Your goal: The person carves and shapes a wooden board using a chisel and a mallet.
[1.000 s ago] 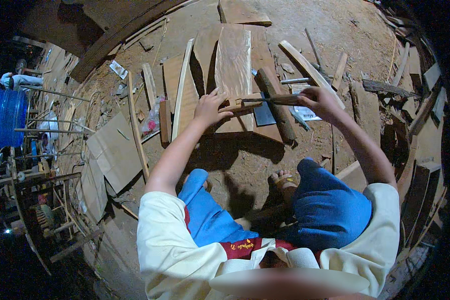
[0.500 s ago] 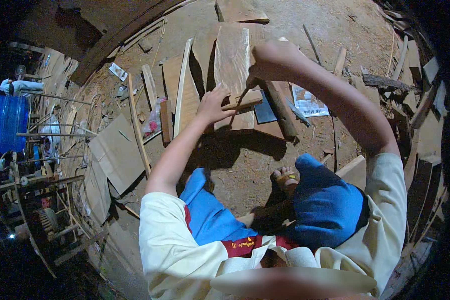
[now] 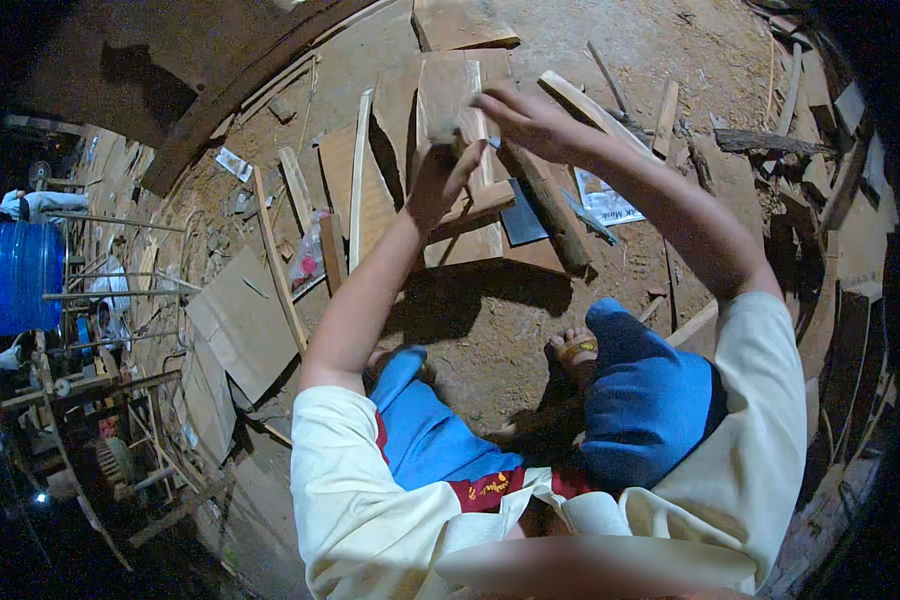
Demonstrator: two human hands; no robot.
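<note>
My left hand (image 3: pixel 442 185) is raised over a long plank (image 3: pixel 447 85) with pale edges. Its fingers are blurred, and a brown shape beside them is too smeared to name. My right hand (image 3: pixel 523 118) is close to the right of it, palm turned inward, its fingers stretched out. A small pale-blue glint shows between the two hands; what it belongs to is hidden. Below them a short wooden stick (image 3: pixel 477 205) lies across the plank. Just right of it are a dark flat rectangular piece (image 3: pixel 523 215) and a rough round log (image 3: pixel 550 215).
Boards and a curved pale strip (image 3: pixel 362 185) lie left of the plank. Printed paper (image 3: pixel 607 200) is right of the log. Cardboard (image 3: pixel 245 315) and a blue water jug (image 3: pixel 17 265) are at the left. Scrap wood (image 3: pixel 775 143) lines the right side; my knees are near.
My left hand has lifted off the short stick and moved up. My right fist, which held a dark slender tool, has opened out and come slightly nearer the left hand.
</note>
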